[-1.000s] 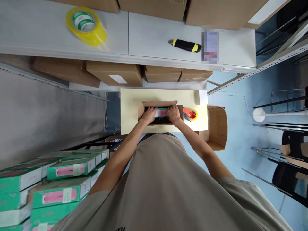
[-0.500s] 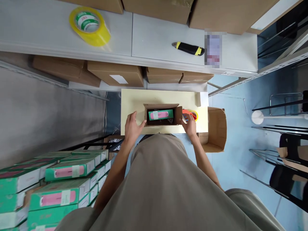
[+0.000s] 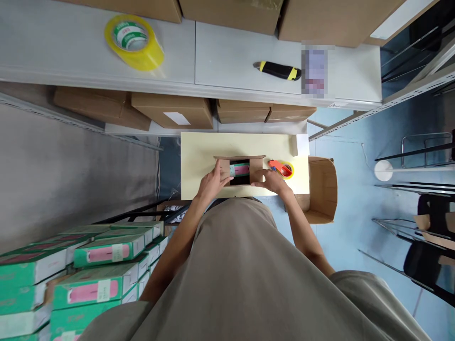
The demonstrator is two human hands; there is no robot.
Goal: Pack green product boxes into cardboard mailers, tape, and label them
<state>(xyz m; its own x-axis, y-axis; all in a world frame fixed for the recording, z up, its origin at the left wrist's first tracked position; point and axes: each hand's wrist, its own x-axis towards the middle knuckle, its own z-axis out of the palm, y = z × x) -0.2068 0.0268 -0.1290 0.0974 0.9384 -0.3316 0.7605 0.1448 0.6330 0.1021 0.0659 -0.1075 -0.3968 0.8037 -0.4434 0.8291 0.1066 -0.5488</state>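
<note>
A small open cardboard box (image 3: pixel 223 166) sits on the pale yellow tabletop in front of me. Inside it lies a green carton (image 3: pixel 241 169) with a pink picture, partly covered by the box's two folded-in end flaps. My left hand (image 3: pixel 212 183) presses on the left flap, thumb and fingers apart. On the right flap (image 3: pixel 256 169) rest the spread fingers of my right hand (image 3: pixel 272 182); their tips are partly hidden. Just beyond that hand is an orange-red tape dispenser (image 3: pixel 280 167) with a yellow roll.
A grey shelf (image 3: pixel 227 57) ahead carries a yellow tape roll (image 3: pixel 131 40), a utility knife (image 3: pixel 279 70) and cartons. Green boxes (image 3: pixel 103 255) are stacked at lower left. An open carton (image 3: pixel 323 189) stands right of the table (image 3: pixel 199 144); chairs (image 3: pixel 426 255) are farther right.
Both hands have moved inward, and the box's left and right end flaps are now folded over its opening. The green carton inside is more covered than before.
</note>
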